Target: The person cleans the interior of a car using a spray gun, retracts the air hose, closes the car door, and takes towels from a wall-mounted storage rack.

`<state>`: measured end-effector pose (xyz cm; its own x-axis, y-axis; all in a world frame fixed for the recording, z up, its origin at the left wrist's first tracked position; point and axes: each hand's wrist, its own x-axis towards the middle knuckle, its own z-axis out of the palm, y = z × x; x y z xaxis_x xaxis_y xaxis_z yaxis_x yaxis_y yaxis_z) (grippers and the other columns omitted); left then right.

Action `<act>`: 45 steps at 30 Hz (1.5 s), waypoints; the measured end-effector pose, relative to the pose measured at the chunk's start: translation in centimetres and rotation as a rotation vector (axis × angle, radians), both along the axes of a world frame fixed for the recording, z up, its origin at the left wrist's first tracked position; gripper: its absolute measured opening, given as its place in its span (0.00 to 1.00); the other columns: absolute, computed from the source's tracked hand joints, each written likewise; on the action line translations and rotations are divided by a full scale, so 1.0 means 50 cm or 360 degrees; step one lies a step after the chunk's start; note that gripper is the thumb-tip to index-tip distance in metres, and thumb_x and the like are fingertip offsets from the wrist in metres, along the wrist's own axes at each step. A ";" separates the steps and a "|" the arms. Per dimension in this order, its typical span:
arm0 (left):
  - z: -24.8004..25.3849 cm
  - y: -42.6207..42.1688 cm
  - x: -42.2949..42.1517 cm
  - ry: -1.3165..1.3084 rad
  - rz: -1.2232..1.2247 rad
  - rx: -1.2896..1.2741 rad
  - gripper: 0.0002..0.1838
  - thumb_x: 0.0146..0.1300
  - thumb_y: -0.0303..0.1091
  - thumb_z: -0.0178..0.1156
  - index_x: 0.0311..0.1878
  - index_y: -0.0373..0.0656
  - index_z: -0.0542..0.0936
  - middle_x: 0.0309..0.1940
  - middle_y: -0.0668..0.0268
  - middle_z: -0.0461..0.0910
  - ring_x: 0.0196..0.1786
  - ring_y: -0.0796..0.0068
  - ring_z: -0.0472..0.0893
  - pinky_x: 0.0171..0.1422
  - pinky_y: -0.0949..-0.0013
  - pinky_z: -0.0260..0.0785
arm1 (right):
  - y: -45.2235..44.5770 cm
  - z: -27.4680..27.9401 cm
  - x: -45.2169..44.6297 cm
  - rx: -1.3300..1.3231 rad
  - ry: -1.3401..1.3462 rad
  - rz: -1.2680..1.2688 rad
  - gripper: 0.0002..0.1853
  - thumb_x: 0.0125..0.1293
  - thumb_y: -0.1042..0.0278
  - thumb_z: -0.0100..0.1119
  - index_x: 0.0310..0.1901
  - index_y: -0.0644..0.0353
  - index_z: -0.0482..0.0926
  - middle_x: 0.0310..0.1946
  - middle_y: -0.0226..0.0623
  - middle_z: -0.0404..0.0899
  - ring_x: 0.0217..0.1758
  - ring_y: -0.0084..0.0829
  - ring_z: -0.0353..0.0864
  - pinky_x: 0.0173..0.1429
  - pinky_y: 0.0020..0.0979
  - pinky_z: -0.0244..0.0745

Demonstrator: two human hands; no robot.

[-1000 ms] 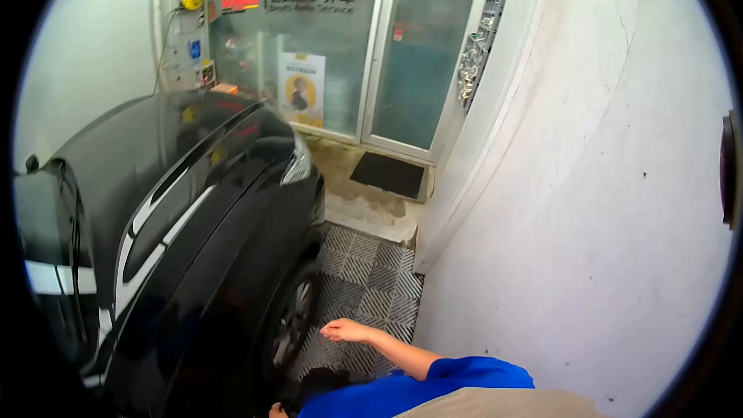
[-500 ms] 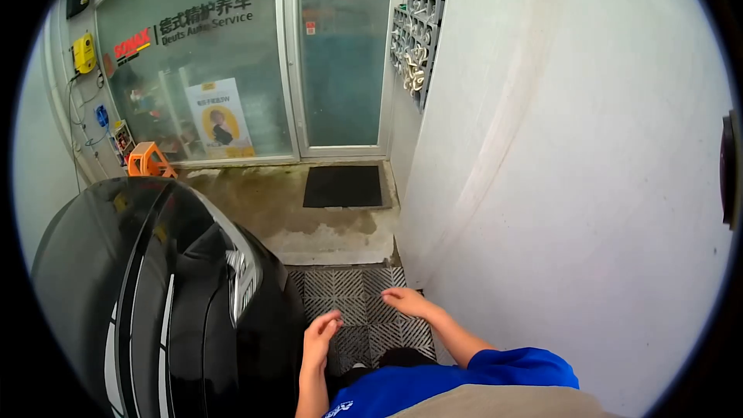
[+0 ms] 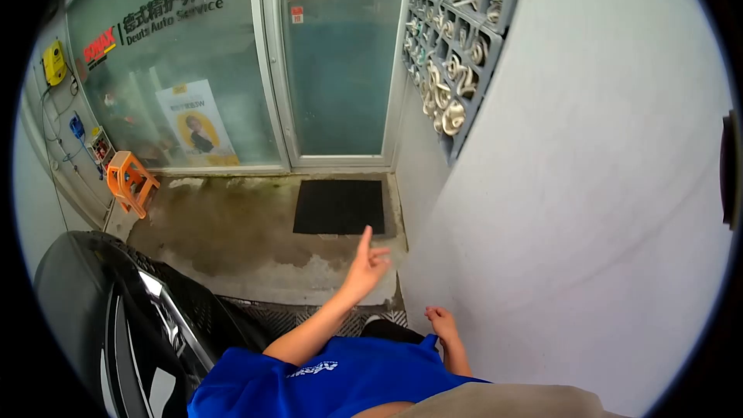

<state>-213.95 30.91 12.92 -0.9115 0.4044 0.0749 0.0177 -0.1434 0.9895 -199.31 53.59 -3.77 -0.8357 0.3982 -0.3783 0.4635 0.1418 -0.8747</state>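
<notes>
My left hand (image 3: 366, 269) is held out in front of me with the index finger stretched forward and the other fingers apart. It holds nothing and is seen against the concrete floor, just short of a black doormat (image 3: 339, 207). Lower and to the right, my right hand (image 3: 442, 323) hangs near the pale wall (image 3: 557, 263). Its fingers are loosely bent, slightly apart, and no object shows in them.
A glass door (image 3: 340, 70) stands ahead beside a frosted window with a poster (image 3: 197, 124). Grey wall bins (image 3: 464, 54) hold several pale curled items. To the left are an orange stool (image 3: 130, 183) and the black front of a car (image 3: 85, 294).
I have moved forward, so the door, mat and bins appear nearer and the car has slipped lower left. My left hand has reached forward; my right hand has dropped back.
</notes>
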 end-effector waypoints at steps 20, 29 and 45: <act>0.026 -0.017 -1.170 0.0432 -0.0012 -0.0094 0.14 0.66 0.28 0.54 0.54 0.39 0.76 0.46 0.60 0.80 0.47 0.71 0.80 0.51 0.70 0.72 | -0.022 0.535 -1.243 0.0708 0.1229 -0.0444 0.18 0.66 0.75 0.52 0.58 0.60 0.73 0.58 0.38 0.71 0.60 0.31 0.71 0.58 0.28 0.69; 0.286 0.254 -1.656 0.1629 0.0231 0.0025 0.17 0.60 0.28 0.58 0.54 0.42 0.76 0.58 0.58 0.73 0.60 0.56 0.73 0.60 0.61 0.67 | 0.007 0.704 -1.515 0.1189 0.1594 -0.0663 0.21 0.65 0.75 0.53 0.60 0.60 0.69 0.62 0.38 0.67 0.66 0.32 0.65 0.66 0.33 0.62; 0.396 0.624 -1.945 0.2294 -0.0213 -0.0192 0.18 0.39 0.24 0.65 0.40 0.45 0.78 0.46 0.56 0.71 0.49 0.52 0.71 0.47 0.56 0.70 | 0.113 0.854 -1.758 0.2621 0.1014 -0.1347 0.31 0.57 0.79 0.55 0.64 0.69 0.60 0.64 0.57 0.58 0.68 0.55 0.58 0.71 0.46 0.52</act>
